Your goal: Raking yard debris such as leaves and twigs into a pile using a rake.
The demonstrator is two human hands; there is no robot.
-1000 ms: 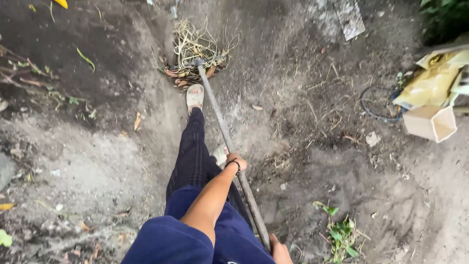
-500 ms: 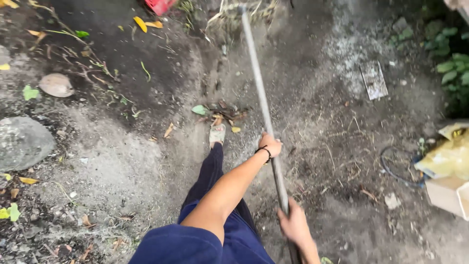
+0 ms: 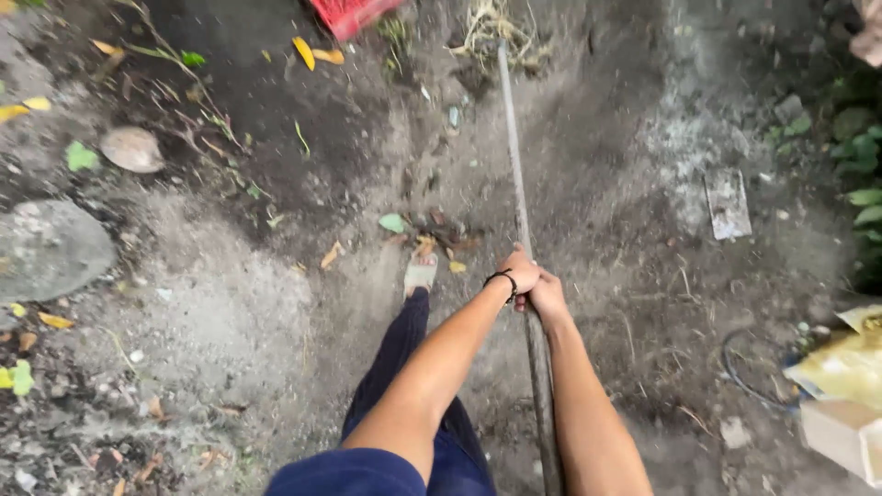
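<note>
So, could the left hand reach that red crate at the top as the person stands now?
Probably not. The left hand grips the long handle close to the body, beside the right hand, and the red crate lies far off across bare dirt. Nothing blocks it; it just looks too distant.

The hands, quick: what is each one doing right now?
Left hand: closed around the long tool handle.
Right hand: closed on the same handle, just behind the left.

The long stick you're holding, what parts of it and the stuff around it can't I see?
Head view:
- Stick head: buried in dry grass at the top.
- Stick's near end: cut off by the bottom edge.
- Red thing: cropped by the top edge.
- Box: cropped at the right edge.
- Right hand grip: partly behind the left hand.
</note>
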